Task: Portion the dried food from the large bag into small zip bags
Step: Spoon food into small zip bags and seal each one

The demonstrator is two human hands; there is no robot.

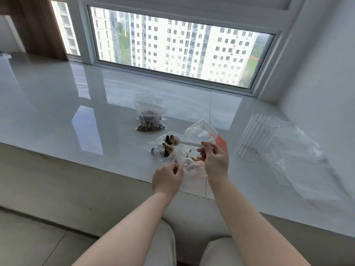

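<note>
My right hand [214, 160] pinches the handle of a white plastic spoon [184, 143] loaded with nuts and dried fruit. The spoon's bowl sits over the mouth of a small clear zip bag [164, 150] that holds some mixed dried food. My left hand [167, 178] pinches that bag's near edge. The large clear bag [201, 131], with an orange patch and a little food left inside, lies under and behind my right hand. Two filled small zip bags [149, 120] lie stacked farther back on the white sill [76, 104].
A clear ribbed glass cup [256, 136] lies tilted at the right, next to a crumpled empty plastic bag [303, 162]. A window [172, 47] runs along the back, a white wall at the right. The sill's front edge drops toward my knees [192, 248].
</note>
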